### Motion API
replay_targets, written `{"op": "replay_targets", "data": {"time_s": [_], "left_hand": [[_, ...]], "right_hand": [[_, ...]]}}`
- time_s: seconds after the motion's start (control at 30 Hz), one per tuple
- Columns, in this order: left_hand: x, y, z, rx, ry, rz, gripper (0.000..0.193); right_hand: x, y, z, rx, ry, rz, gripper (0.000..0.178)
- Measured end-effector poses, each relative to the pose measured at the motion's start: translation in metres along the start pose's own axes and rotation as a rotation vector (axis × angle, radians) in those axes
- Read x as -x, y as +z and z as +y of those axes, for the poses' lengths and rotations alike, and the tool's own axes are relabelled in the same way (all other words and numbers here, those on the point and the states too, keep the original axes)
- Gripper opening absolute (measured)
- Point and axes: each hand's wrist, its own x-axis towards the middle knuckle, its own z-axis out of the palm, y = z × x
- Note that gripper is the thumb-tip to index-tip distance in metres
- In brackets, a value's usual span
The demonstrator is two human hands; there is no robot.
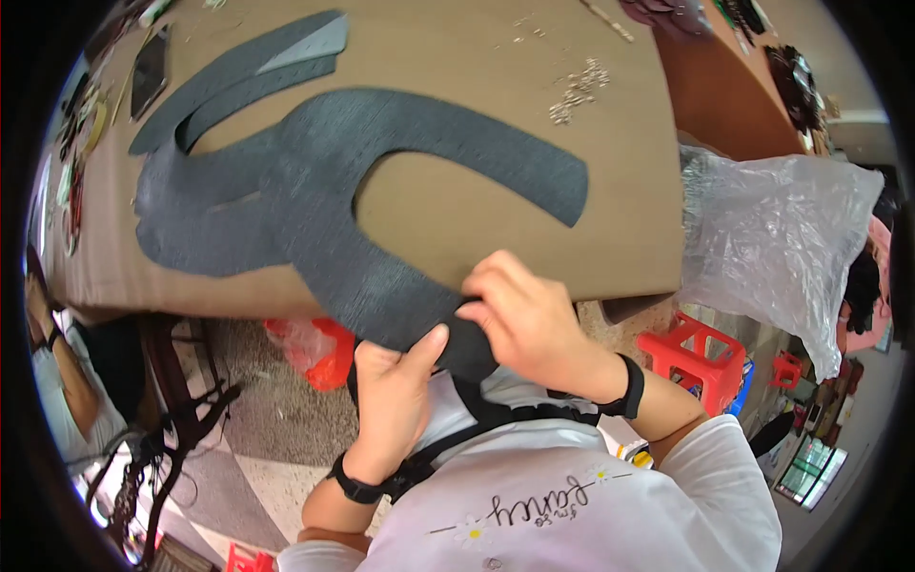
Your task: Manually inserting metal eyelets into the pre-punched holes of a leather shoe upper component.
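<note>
A large dark grey textured sheet, cut into curved arms [315,162], lies across the brown-covered table [629,219]. Its near arm runs over the table's front edge toward me. My left hand [396,391] grips the end of that arm from the left, thumb laid along the top. On the other side, my right hand [519,319] pinches its right edge with curled fingers. The sheet bends between my two hands, and its black underside shows there. Farther back, another curved part of the dark material has a light grey patch [315,45] at its tip.
Small beige slivers [579,91] are heaped at the far right of the table. A dark phone [150,69] lies at the far left. To the right are a clear plastic bag [772,229] and a red stool [705,357]. A red bag [329,362] hangs below the front edge. Another person's arm [71,381] shows at left.
</note>
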Motion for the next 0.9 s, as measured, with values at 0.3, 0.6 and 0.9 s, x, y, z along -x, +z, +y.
{"op": "replay_targets", "data": {"time_s": [0.3, 0.6, 0.9], "left_hand": [[0.002, 0.005, 0.002, -0.094, 0.020, -0.002, 0.025], [-0.008, 0.007, 0.013, 0.081, -0.087, 0.003, 0.026], [-0.012, 0.010, 0.015, 0.086, -0.075, 0.042, 0.030]], "right_hand": [[-0.013, -0.014, 0.000, -0.055, 0.016, -0.277, 0.011], [-0.094, -0.091, 0.089, 0.169, 0.100, 0.080, 0.006], [-0.103, -0.086, 0.107, 0.233, -0.034, -0.053, 0.004]]}}
